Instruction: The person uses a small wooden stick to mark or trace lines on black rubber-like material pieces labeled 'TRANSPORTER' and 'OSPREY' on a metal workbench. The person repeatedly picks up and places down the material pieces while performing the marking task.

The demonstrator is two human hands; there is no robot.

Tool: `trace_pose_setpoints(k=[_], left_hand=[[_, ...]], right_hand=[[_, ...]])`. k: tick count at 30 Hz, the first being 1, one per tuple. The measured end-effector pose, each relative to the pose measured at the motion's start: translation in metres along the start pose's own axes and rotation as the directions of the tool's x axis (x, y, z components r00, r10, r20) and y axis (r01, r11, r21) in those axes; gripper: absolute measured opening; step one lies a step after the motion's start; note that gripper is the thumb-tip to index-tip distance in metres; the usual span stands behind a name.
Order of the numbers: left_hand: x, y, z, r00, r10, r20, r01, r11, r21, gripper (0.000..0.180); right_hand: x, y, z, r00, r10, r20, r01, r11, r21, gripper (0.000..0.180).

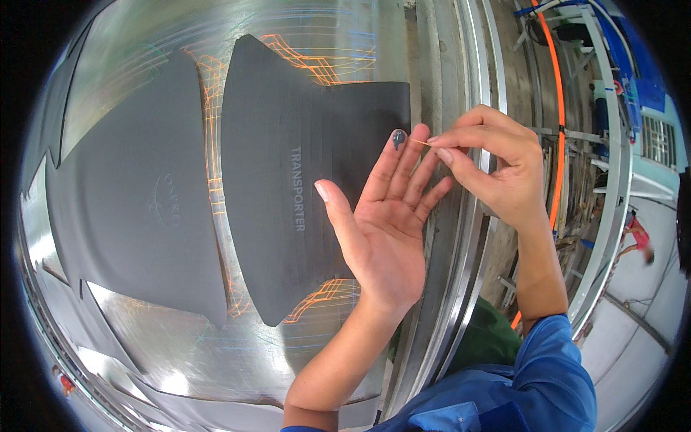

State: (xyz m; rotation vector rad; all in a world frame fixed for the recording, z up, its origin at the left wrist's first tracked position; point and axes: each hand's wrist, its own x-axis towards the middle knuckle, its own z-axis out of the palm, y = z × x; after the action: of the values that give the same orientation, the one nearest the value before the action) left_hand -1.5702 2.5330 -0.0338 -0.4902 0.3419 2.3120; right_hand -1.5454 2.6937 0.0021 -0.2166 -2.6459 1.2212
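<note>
My left hand [389, 223] is turned palm up with its fingers stretched out, above the right part of a dark grey cut panel [266, 173]. On its index fingertip sits a glossy dark grey blob [399, 137], which looks wet. My right hand [497, 162] pinches a thin orange stick [422, 142] between thumb and fingers. The stick's tip points at the left fingertips, close to the blob. Both hands are raised over the table's right edge. Light printed lettering runs down the grey panel.
A second, larger dark grey panel [129, 187] with a faint emblem lies to the left. Both rest on a shiny metal table [266, 360] with orange outlines. Metal rails [471, 237] run along its edge. Beyond hangs an orange hose [560, 93]; another person [637, 234] is far right.
</note>
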Motion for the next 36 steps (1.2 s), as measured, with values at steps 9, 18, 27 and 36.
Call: trace_pose_setpoints(k=[9,18,27,36], left_hand=[[0.0005,-0.0019,-0.002,1.0,0.009,0.004,-0.009,1.0,-0.024,0.098],[0.0,-0.0025,0.0,1.0,0.009,-0.017,-0.009,1.0,0.0,0.097],[-0.0015,-0.001,-0.0026,1.0,0.005,0.031,-0.005,1.0,0.024,0.097],[0.0013,-0.004,0.0065,0.997,0.021,-0.068,-0.022,1.0,-0.007,0.094]], right_hand=[[0.0013,0.0001,-0.002,1.0,0.009,0.023,-0.009,1.0,-0.005,0.019],[0.0014,-0.0034,-0.0006,1.0,0.013,0.028,-0.01,0.997,-0.078,0.021],[-0.0006,-0.0018,0.0008,1.0,0.003,0.012,-0.003,0.999,-0.034,0.021],[0.0023,0.0002,-0.0035,0.999,0.024,0.035,-0.024,1.0,0.0,0.017]])
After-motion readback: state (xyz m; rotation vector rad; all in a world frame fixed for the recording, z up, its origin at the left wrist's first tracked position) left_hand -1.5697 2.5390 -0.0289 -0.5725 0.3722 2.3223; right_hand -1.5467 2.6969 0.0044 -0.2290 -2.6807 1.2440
